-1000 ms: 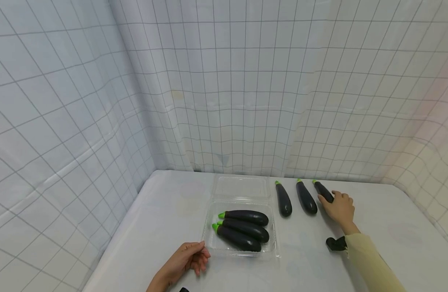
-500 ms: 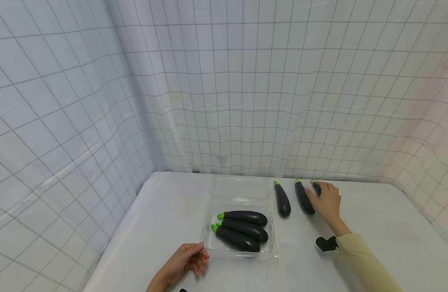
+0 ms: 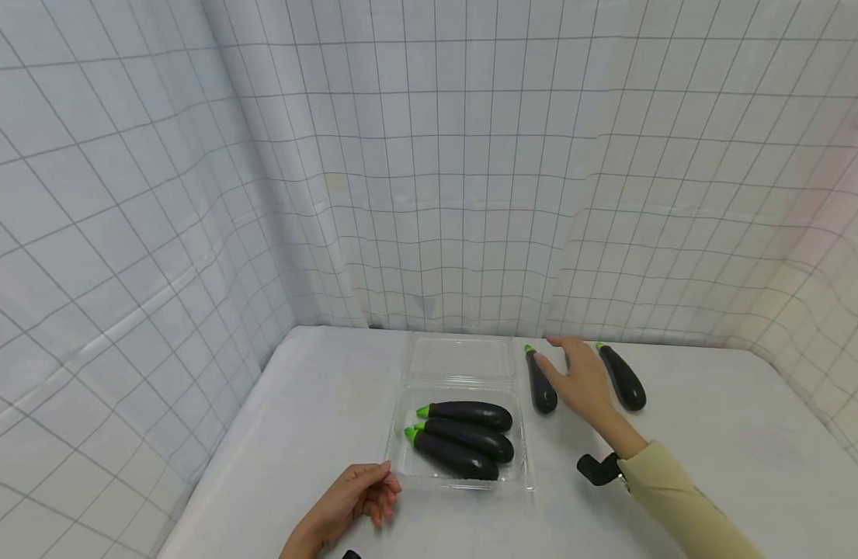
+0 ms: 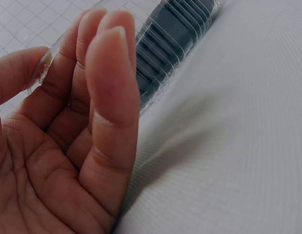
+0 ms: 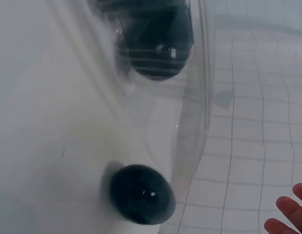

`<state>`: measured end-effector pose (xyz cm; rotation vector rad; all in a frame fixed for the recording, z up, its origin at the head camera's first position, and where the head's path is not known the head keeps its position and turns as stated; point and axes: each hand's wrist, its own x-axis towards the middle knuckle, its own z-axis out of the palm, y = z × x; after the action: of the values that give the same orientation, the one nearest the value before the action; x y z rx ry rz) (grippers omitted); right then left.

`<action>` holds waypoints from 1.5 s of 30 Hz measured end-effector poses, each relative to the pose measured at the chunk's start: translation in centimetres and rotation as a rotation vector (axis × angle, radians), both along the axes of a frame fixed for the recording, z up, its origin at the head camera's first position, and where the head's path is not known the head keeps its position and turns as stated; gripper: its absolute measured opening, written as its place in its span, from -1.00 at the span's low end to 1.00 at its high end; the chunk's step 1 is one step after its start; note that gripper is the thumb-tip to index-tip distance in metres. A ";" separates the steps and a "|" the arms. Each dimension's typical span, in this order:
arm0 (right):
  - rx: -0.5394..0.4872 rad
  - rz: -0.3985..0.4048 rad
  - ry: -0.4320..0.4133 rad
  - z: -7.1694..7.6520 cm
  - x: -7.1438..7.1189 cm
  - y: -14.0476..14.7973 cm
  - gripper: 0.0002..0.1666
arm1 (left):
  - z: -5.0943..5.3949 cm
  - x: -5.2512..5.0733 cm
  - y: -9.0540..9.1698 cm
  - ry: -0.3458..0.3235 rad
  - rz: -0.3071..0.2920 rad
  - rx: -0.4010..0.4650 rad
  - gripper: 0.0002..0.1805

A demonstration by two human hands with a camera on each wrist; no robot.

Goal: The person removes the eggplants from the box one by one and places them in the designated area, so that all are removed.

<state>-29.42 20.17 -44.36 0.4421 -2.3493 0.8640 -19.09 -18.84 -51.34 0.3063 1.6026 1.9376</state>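
The left loose eggplant lies just to the left of my right hand, on the desk beside the right wall of the clear container. Its long axis points away from me, green stem at the far end and fat end nearer, with only a slight slant. Of my 2 hands, the right is much the nearer to it. My right fingers are spread wide, thumb well apart from the rest, and I see nothing held in them; the thumb overlaps the eggplant from above (whether it actually touches the skin, I can't tell).

A middle eggplant is almost wholly hidden under that same hand, and a right-hand eggplant lies past it, slanting the same way. My left hand is at the container's near left corner, thumb and index finger pinching the thin plastic there, other fingers loosely bent. Inside, 3 packed eggplants lie crosswise, stems to my left.
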 end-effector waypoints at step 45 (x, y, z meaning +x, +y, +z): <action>0.482 0.517 -0.389 2.3 5.0 -10.9 -0.64 | 0.1 0.2 0.1 -0.004 0.018 -0.022 -0.55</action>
<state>-24.46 9.25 -42.02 1.2155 -2.8639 0.6263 -18.91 -18.74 -51.24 0.2790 1.6283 1.9314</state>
